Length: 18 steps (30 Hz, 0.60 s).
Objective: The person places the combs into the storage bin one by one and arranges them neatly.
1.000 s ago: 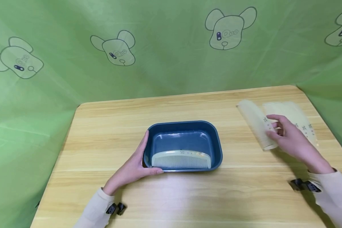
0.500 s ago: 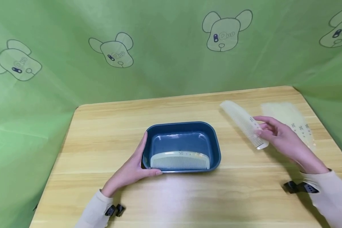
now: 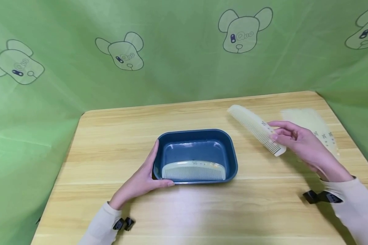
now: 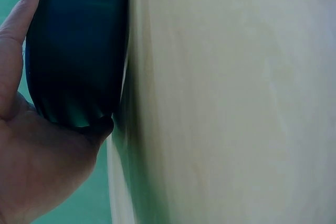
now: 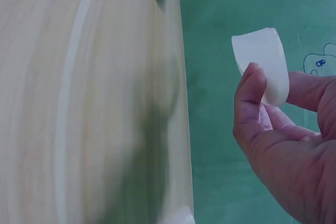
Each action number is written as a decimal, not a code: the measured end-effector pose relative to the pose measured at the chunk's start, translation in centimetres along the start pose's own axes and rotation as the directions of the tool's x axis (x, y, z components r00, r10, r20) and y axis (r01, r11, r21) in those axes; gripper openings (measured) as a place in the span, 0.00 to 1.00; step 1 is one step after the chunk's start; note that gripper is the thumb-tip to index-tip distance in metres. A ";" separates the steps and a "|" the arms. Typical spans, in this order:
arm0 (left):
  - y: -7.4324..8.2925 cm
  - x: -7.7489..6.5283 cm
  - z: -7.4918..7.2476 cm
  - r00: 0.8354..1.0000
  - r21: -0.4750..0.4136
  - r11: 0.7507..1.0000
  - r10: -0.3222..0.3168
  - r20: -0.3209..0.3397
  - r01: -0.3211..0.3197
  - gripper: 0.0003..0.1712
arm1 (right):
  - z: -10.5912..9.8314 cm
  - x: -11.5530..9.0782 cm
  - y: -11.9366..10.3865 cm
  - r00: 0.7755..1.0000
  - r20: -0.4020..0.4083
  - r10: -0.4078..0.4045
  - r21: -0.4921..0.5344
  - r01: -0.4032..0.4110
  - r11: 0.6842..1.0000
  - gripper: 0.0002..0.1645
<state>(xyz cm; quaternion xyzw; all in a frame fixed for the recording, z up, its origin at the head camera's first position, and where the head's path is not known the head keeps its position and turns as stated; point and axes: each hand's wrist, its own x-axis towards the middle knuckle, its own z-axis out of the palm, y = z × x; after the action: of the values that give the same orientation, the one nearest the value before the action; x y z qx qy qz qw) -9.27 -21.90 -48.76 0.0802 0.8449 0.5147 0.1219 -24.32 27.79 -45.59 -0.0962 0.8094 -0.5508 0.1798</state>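
My left hand (image 3: pixel 141 180) grips the left end of a dark blue rectangular plastic box (image 3: pixel 193 151), fingers along its side and thumb over the front rim. Inside the box, a pale comb (image 3: pixel 194 171) lies along the front wall, teeth toward me. My right hand (image 3: pixel 308 144) pinches another pale cream comb (image 3: pixel 253 126) near its near end, holding it raised and slanted over the table right of the box. Seen almost end-on in the right wrist view, the held comb (image 5: pixel 268 66) sits between thumb and fingers.
Several more pale combs (image 3: pixel 309 120), fanned and overlapping, lie at the right of the wooden table (image 3: pixel 125 136), partly behind my right hand. A green cloth (image 3: pixel 184 68) with printed mouse heads hangs behind and at both sides.
My right hand has carried the comb left, away from the other combs, and its far end has swung further left. My left hand and the box have stayed in place.
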 end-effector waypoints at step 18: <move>-0.1 0.0 0.1 1.000 -0.017 1.000 0.002 -0.006 -0.002 0.82 | 2.4 0.4 -1.7 0.984 0.154 -0.089 0.017 0.087 0.996 0.27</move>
<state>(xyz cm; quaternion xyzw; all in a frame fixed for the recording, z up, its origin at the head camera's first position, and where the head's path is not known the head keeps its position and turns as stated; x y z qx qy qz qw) -9.24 -21.84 -48.91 0.0783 0.8409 0.5221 0.1193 -23.80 25.01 -44.89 -0.1733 0.7852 -0.5532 0.2178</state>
